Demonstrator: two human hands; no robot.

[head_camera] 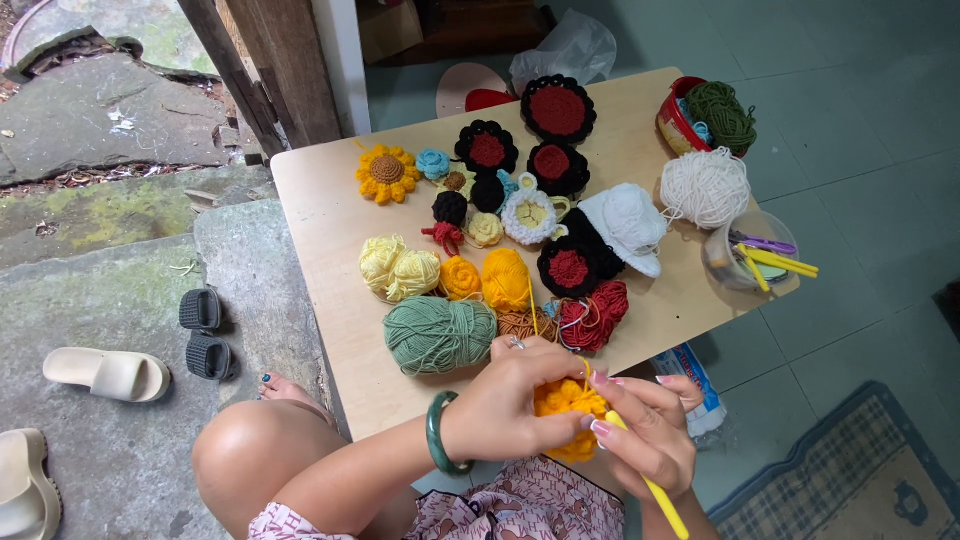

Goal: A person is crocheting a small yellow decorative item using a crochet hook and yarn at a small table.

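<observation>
Smooth wooden table [330, 215]; both hands' fingers [560, 425] pinch fuzzy orange crochet [566, 400].

A pale wooden table [320, 210] is set at the centre. Grey-green floor tiles [860, 90] are laid from twelve to four o'clock, with a patterned rug [850, 480] at five. Mossy stone paving [100, 230] and a weathered wooden post [270, 60] are seen toward ten.

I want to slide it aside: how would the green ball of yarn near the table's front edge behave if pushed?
The green ball of yarn looks soft and light, so it would probably squash a little and slide easily. Its rounded, barrel-like shape may roll toward the table edge.
</observation>
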